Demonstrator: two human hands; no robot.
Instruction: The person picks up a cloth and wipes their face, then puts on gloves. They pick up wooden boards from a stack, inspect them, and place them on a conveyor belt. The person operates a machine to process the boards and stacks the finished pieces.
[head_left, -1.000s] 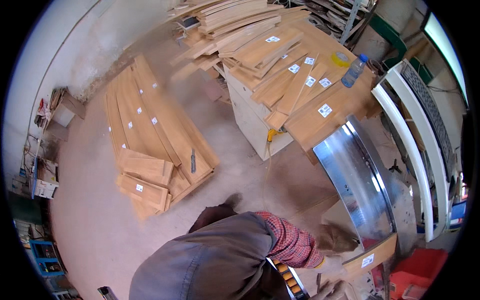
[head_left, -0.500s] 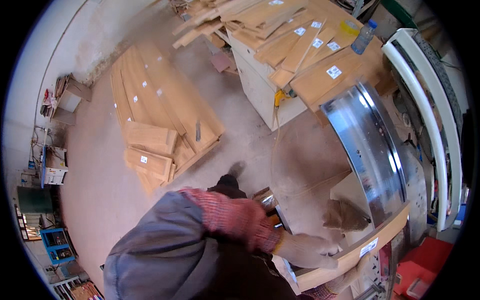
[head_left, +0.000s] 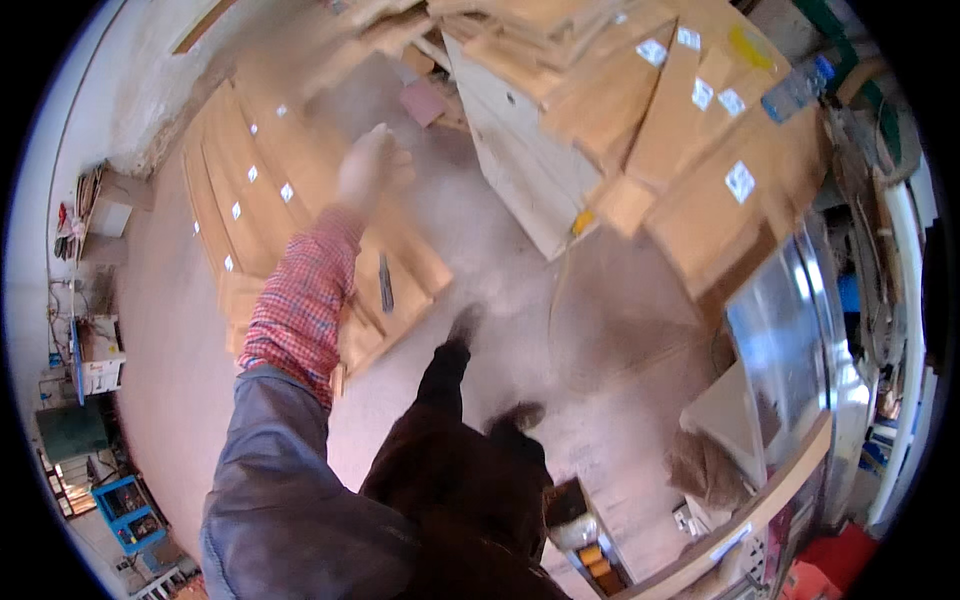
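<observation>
My left hand [head_left: 373, 168], in what looks like a pale glove, reaches out at the end of a red checked cuff. Motion blurs it, but its fingers look loosely apart with nothing between them. Below it in the picture lies a broad spread of wooden panels [head_left: 222, 180] with white labels. A dark slim tool or bar [head_left: 386, 283] rests on these panels, near my cuff. At the lower right a long wooden board [head_left: 790, 477] with a white label slants beside a shiny curved metal machine part [head_left: 775, 325]. My right hand is out of view.
More labelled panels [head_left: 690, 170] cover a pale cabinet [head_left: 515, 150], with a blue-capped bottle [head_left: 797, 90] among them. An open box [head_left: 585, 535] stands by my legs. Brown sacking [head_left: 705, 468] hangs near the machine, and something red [head_left: 835, 560] lies at the lower right.
My left hand has left the wooden board and swung up and left over the panels. My right hand, partly seen under the board before, has gone out of sight. The view has shifted.
</observation>
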